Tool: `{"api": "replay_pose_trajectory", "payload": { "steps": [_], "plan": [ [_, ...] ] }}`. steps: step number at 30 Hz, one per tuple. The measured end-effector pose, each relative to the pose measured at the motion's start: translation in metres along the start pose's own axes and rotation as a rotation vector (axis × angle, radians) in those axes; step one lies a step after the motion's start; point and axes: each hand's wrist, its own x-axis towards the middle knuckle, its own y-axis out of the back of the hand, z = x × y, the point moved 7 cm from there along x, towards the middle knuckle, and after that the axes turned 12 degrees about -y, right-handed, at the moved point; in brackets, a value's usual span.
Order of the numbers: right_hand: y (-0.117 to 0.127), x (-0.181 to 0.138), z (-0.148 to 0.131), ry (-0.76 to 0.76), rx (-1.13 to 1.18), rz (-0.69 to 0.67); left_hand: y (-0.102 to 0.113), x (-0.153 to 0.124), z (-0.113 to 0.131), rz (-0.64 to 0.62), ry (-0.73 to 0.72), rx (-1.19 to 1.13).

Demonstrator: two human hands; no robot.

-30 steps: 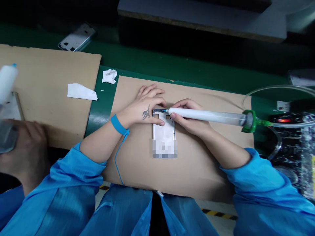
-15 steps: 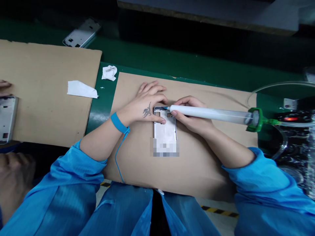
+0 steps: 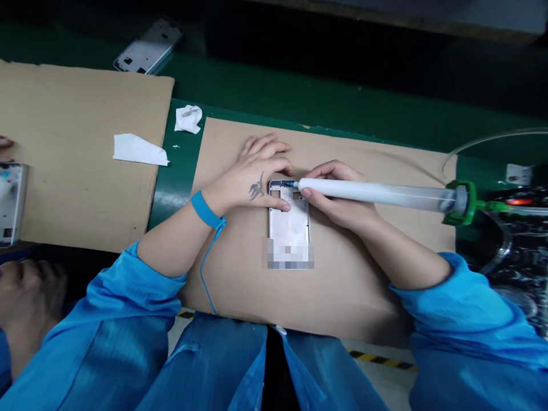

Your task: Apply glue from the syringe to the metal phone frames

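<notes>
A silver phone frame lies flat on a sheet of brown cardboard in front of me, its near end pixelated. My left hand steadies it, thumb on the upper left part and index finger bent to the top edge; the other fingers rest spread on the cardboard. In my right hand is a dispensing syringe with white filling, held almost level. Its blue needle reaches the frame's dark top edge. A green cap with a clear tube closes the syringe's far end.
A blue wrist strap with a cord circles my left wrist. Paper scraps lie left. Another phone frame rests behind on the green table. A co-worker's hand is at far left, near another frame. Dark equipment stands right.
The view has shifted slightly. My hands, the phone frame and the syringe keep nearly the same arrangement. At the far left, a white object with a blue tip now shows over the co-worker's frame.
</notes>
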Motion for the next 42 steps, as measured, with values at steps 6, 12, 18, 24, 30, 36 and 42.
{"api": "replay_pose_trajectory", "payload": {
  "steps": [6,12,18,24,30,36,42],
  "plan": [
    [0.0008,0.0004,0.0020,-0.004,-0.012,-0.016,0.0012,-0.0001,0.0012,0.014,0.007,-0.024],
    [0.0010,0.0015,0.0021,0.003,0.005,-0.024,-0.0006,-0.0003,-0.0004,-0.001,0.018,-0.007],
    [0.0010,0.0011,0.0045,-0.037,-0.014,-0.040,0.0005,0.0002,0.0007,0.004,0.019,-0.020],
    [0.0022,0.0019,0.0006,-0.041,-0.047,-0.057,0.0004,0.0007,0.0006,-0.013,0.019,-0.008],
    [0.0018,0.0015,-0.0017,-0.038,-0.031,-0.056,0.0015,-0.0001,0.0021,-0.016,0.026,-0.005],
    [0.0018,0.0006,0.0010,-0.028,-0.026,-0.023,0.0013,-0.0002,0.0022,-0.003,0.011,-0.011],
    [0.0018,0.0014,0.0028,-0.060,-0.009,-0.027,0.0015,-0.0003,0.0019,-0.004,0.006,0.002]
  ]
}}
